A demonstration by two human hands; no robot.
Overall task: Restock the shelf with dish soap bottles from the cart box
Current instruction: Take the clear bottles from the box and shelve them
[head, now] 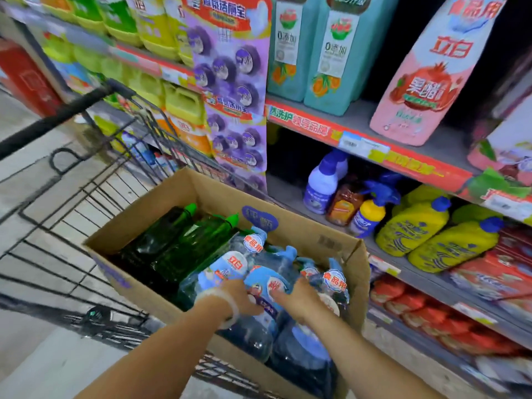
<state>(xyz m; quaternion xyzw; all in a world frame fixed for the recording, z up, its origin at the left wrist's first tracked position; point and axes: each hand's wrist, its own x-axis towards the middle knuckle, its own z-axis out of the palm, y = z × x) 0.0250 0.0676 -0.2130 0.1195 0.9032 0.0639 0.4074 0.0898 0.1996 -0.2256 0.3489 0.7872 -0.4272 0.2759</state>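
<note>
Left hand [236, 298] and right hand [296, 298] curling fingers around one glossy blue-labelled soap bottle [267, 286], lying near cardboard box [161, 197] right edge, green bottles [178, 243] resting alongside.

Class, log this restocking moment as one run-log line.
stage: picking from box | left hand: on blue bottle | right hand: on same bottle | shelf: pending

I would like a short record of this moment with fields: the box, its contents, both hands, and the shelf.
box: cardboard box, open, inside the wire cart
contents: blue-labelled bottles on the near side, green bottles on the far side
left hand: left hand on a blue-labelled bottle, grip not clear
right hand: right hand on the same group, grip not clear
shelf: pink bottle, teal jugs
</note>
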